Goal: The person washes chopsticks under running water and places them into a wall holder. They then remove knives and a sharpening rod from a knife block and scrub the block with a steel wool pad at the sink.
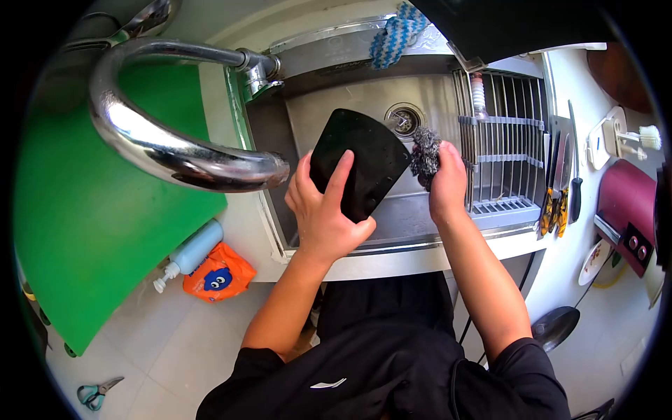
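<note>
- Head view, at a kitchen sink [308,105]: a person [406,364] in black holds a black panel [364,161] tilted over the metal basin, near the drain [404,120].
- The left hand [318,217] grips the panel at its lower-left edge. The index finger stretches across the dark face, spread from the other fingers along the edge; how far they wrap behind cannot be told.
- The right hand [446,185] pinches a grey scouring pad [425,157] between thumb and fingers, the fingertips largely hidden. Pad and panel corner meet in this view, though whether they touch cannot be told.
- The panel looks thin, stiff and light enough for one hand. Its smooth face, dotted with what appear to be water drops, is likely slippery; an edge, with thumb and fingers on opposite faces, seems the surest hold.
- The pad (a tangle of metal strands, by its look) seems light, springy and coarse, hard to break but apt to shed. Its outer side, away from the panel, offers the better grip.
- A chrome faucet [189,164] arches in from the left, its spout near the left hand; a dish rack [504,204] stands at the right.
</note>
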The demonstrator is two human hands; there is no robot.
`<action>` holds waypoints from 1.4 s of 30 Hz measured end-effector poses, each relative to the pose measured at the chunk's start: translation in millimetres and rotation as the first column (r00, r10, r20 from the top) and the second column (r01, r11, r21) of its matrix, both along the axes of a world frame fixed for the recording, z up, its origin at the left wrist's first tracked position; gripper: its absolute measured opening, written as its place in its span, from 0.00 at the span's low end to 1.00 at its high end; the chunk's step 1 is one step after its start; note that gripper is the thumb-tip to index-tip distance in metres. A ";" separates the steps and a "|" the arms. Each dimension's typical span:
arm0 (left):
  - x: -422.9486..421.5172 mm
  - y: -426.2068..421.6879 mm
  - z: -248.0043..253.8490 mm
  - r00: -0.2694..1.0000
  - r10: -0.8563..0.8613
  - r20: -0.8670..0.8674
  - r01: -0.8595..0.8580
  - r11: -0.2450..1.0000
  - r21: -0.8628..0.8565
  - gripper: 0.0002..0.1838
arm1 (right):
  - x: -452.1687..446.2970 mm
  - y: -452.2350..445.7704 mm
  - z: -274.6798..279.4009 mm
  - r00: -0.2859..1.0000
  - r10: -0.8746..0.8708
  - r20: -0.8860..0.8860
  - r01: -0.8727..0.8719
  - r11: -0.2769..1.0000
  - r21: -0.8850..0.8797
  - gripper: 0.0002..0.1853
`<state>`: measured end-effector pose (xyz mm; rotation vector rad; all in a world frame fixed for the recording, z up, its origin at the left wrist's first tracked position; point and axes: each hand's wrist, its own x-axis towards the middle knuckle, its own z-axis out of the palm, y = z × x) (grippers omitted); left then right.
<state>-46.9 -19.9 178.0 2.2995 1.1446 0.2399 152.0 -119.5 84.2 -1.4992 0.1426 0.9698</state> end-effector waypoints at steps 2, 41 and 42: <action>4.7 2.4 0.4 0.998 -0.019 -0.054 0.021 0.999 0.029 0.58 | -6.4 17.4 31.2 0.994 -0.004 -0.111 0.007 1.000 0.025 0.23; 14.5 -12.2 -30.2 0.353 0.925 0.141 0.292 0.035 -0.956 0.13 | -84.9 48.4 92.3 0.015 0.512 0.859 -0.433 0.778 -0.456 0.21; 11.3 -13.9 -29.0 0.346 0.930 0.126 0.282 0.025 -0.959 0.13 | -77.1 51.9 87.9 -0.003 0.533 0.846 -0.412 0.770 -0.487 0.21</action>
